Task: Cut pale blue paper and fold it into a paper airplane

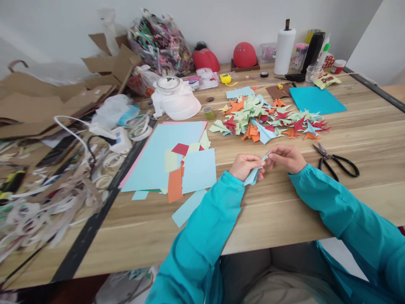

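Observation:
A small folded light blue paper (pixel 252 175) is held above the wooden table, close to its front edge. My left hand (pixel 246 166) pinches it between thumb and fingers. At its upper pointed tip, my right hand (pixel 285 158) has thumb and fingertips closed on the same paper. Just beyond both hands lies a pile of folded paper shapes (pixel 253 110) in pale green, orange, red and blue. Flat light blue sheets (pixel 199 170) are to the left of my left hand, with an orange piece (pixel 175 185) beside them.
Black-handled pliers (pixel 336 160) lie right of my right hand. A bright blue sheet (pixel 317 100) is behind the pile's right end. Farther back stand a white roll (pixel 284 51) and red domes (pixel 244 55). Cables, strips and cardboard (pixel 47 101) crowd the left.

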A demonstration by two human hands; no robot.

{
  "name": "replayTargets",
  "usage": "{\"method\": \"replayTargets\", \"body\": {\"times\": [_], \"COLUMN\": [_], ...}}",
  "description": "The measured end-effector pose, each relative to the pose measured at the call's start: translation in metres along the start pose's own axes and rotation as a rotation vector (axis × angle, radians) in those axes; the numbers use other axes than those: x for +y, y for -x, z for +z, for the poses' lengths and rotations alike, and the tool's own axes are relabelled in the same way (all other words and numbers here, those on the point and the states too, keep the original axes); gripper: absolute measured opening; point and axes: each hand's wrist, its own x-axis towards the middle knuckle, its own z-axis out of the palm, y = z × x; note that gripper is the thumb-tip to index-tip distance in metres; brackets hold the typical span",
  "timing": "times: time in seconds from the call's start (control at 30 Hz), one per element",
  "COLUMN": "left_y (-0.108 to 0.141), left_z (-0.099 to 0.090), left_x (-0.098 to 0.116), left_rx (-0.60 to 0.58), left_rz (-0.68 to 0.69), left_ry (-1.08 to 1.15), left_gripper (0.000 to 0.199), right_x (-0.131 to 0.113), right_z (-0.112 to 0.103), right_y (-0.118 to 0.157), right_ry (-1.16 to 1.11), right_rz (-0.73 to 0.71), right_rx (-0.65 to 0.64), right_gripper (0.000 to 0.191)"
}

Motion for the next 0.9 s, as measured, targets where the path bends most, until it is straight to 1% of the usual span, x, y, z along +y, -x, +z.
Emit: {"method": "replayTargets", "body": {"times": [0.17, 0.4, 0.53, 0.6, 0.67, 0.7, 0.77, 0.83, 0.9], "left_y": [-0.001, -0.001, -0.003, -0.004, -0.005, -0.005, -0.004, -0.004, -0.003], "left_z": [0.002, 0.002, 0.003, 0.002, -0.001, -0.004, -0.008, -0.011, -0.012], "left_x": [-0.003, -0.005, -0.007, -0.009, -0.01, -0.01, -0.009, -0.01, -0.011], "left_rx": [0.01, 0.018, 0.042, 0.082, 0.139, 0.168, 0.225, 0.259, 0.261], "left_rz": [0.036, 0.097, 0.123, 0.165, 0.277, 0.366, 0.58, 0.76, 0.841], "left_ry": [0.007, 0.003, -0.029, -0.106, -0.285, -0.422, -0.761, -1.107, -1.381], "left_gripper": [0.031, 0.031, 0.03, 0.026, 0.019, 0.017, 0.019, 0.023, 0.026], "right_x": [0.0, 0.0, 0.002, 0.002, 0.002, 0.002, 0.002, 0.004, 0.007], "right_z": [0.001, 0.001, -0.001, -0.001, -0.001, -0.001, 0.0, 0.001, 0.001], "right_y": [-0.001, -0.001, -0.001, 0.0, 0.001, 0.001, 0.002, 0.001, 0.001], "right_ry": [-0.036, -0.052, 0.046, 0.186, 0.395, 0.518, 0.773, 1.004, 1.177], "right_rz": [0.005, 0.022, -0.004, -0.096, -0.251, -0.338, -0.498, -0.609, -0.674], "right_rx": [0.023, 0.012, -0.011, 0.013, 0.052, 0.067, 0.071, 0.062, 0.063], "right_gripper": [0.028, 0.028, 0.029, 0.03, 0.033, 0.035, 0.034, 0.03, 0.025]}}
